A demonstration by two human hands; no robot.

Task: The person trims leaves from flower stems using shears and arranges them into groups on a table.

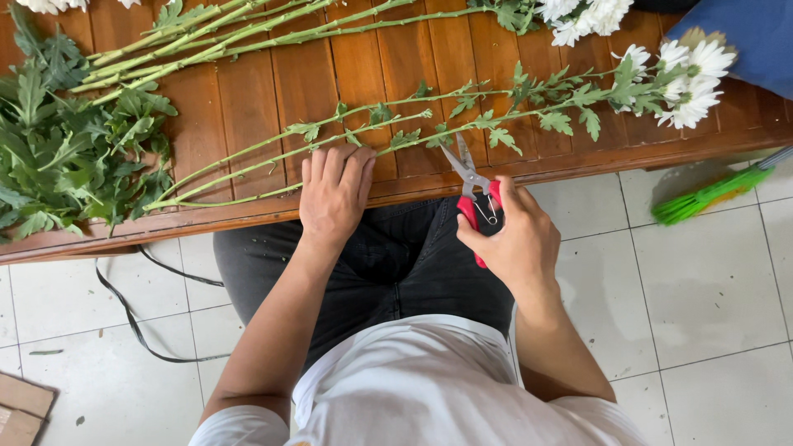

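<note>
Long green leafy flower stems with white daisy-like blooms (429, 124): laid flat across the reddish-brown slatted wooden table (248, 91), cut ends toward the left, heads (686, 78) at the right near the table's far corner. Pinned near the front edge by the left hand (334, 194), palm down, fingers together and pressed onto the lower stems just above the table's lip. Right hand (516, 239) off the table, over the lap, closed around the red handles of small metal-bladed garden snips (472, 186); blades parted in a narrow V, tips pointing up at the stems and nearly touching them just past the table edge.

Second bundle of the same stems (248, 33) farther back, running diagonally toward more white blooms (582, 15) at the top edge. Heap of stripped green leaves (66, 149) piled at the left end of the table, spilling to its front edge. Bare wood between the two stem bundles and around the left hand. Blue cloth-like object (743, 41) at the upper right corner, overlapping the table.

Below the table edge: dark grey trousers (396, 256), white shirt (429, 380), white tiled floor (710, 281) open on both sides. Thin black strap (132, 322) looping on the tiles at left; green-bristled broom head (706, 196) lying on the tiles at right; corner of brown cardboard (21, 409) at lower left.
</note>
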